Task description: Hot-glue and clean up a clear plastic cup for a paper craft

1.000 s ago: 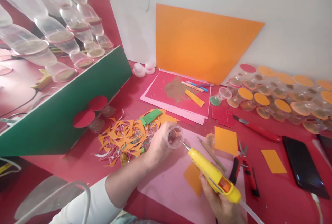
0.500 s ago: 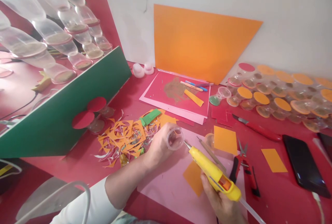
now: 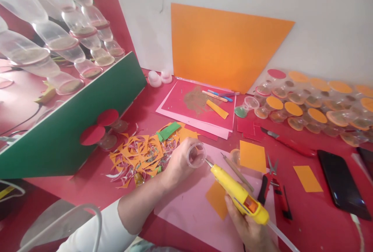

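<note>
My left hand [image 3: 181, 159] is wrapped round a clear plastic cup [image 3: 196, 155], its round mouth facing me. In my right hand [image 3: 247, 226] is a yellow hot glue gun [image 3: 237, 193], with a clear glue stick [image 3: 282, 237] coming out of its back end. The metal nozzle points at the cup's rim, very close to it; whether they touch I cannot tell. Below both hands lies a pink sheet [image 3: 186, 213], with an orange paper square [image 3: 217, 201] on it partly hidden by the glue gun.
Orange and green paper scraps [image 3: 140, 151] lie left of my hand. To the right are red-handled pliers [image 3: 271, 186], a red utility knife [image 3: 291, 143], a phone [image 3: 340, 184] and an orange card [image 3: 253, 156]. Joined cups with orange discs [image 3: 293, 109] stand behind. A green board [image 3: 72, 116] borders the left.
The glue gun has shifted very slightly left, its nozzle closer to the cup's rim. My left hand and the cup stay nearly still.
</note>
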Available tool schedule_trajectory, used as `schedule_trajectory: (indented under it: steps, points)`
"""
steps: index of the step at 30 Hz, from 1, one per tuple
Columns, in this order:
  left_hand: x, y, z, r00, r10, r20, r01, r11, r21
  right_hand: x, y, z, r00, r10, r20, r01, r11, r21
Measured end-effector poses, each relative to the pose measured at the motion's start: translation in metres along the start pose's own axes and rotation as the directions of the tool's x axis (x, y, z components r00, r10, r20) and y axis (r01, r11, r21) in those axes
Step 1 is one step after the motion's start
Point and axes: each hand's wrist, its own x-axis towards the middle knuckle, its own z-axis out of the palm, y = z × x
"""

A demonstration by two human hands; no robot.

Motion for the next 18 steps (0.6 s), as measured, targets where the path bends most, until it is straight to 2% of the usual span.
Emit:
schedule_trajectory:
  steps: [4,8,11,15,18]
  points:
    - [-0.002,-0.002,0.002,1.000,-0.011,0.022,0.011,1.000,0.000,0.009,-0.005,-0.002,0.999,-0.018,-0.042,0.017,1.000,-0.008]
    - [-0.003,-0.003,0.001,0.999,-0.010,0.035,0.009,1.000,0.018,0.012,-0.008,-0.004,0.995,-0.082,-0.051,0.074,0.986,-0.148]
    - [-0.002,-0.002,0.000,0.999,0.023,0.034,-0.024,0.999,0.022,0.013,-0.008,-0.004,0.996,-0.075,-0.048,0.063,0.975,-0.213]
    - [-0.002,-0.001,-0.001,0.997,0.060,0.041,-0.062,0.997,0.044,0.012,-0.008,0.002,0.987,-0.057,-0.150,0.029,0.982,-0.187]
    - [-0.003,-0.002,0.000,0.996,0.077,0.048,-0.080,0.995,0.060,0.012,-0.009,0.005,0.984,-0.021,-0.177,-0.006,0.988,-0.152]
